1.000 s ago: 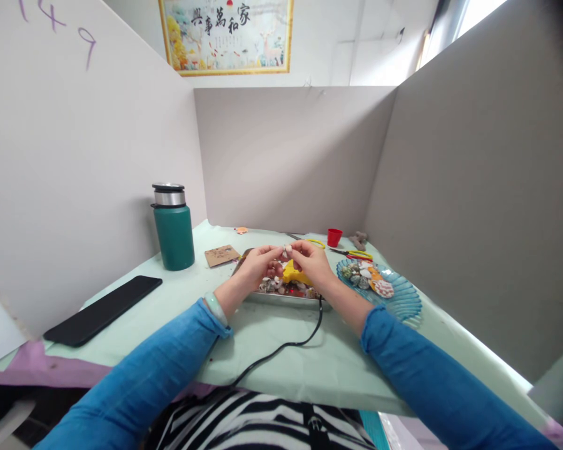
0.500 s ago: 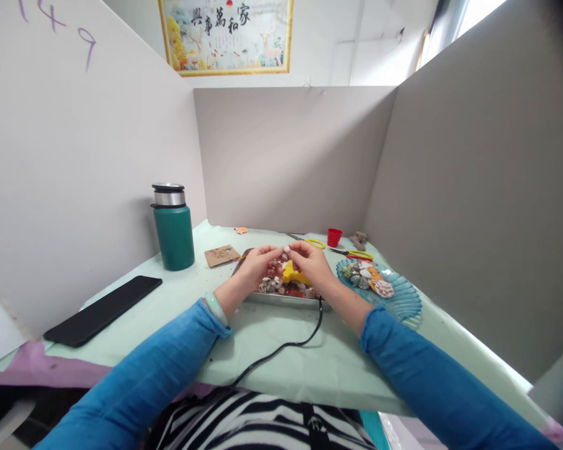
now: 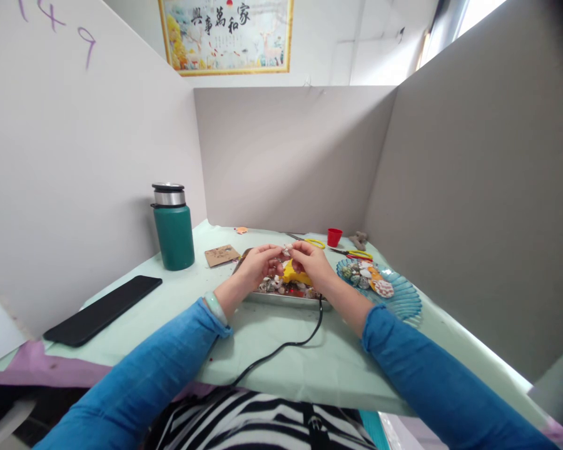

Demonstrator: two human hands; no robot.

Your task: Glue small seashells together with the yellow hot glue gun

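Observation:
Above a metal tray [image 3: 281, 300] my two hands meet, fingertips pinched on a small whitish shell piece [image 3: 286, 250]. My left hand [image 3: 261, 265] grips its left side, and my right hand [image 3: 312, 261] grips its right. Small shells [image 3: 273, 285] and a yellow object [image 3: 294, 274] lie in the tray under my hands, partly hidden by them. A black cable [image 3: 286, 345] runs from the tray to the table's front edge.
A green bottle [image 3: 174, 237], a black flat case [image 3: 104, 310] and a brown card [image 3: 221, 255] are at the left. On the right are a blue glass plate [image 3: 406, 300] with shells, scissors [image 3: 359, 255] and a red cup [image 3: 334, 237]. Grey panels surround the table.
Both hands stay over the tray. The small piece between my fingertips has turned slightly and shows more of its surface; my right hand has shifted a little.

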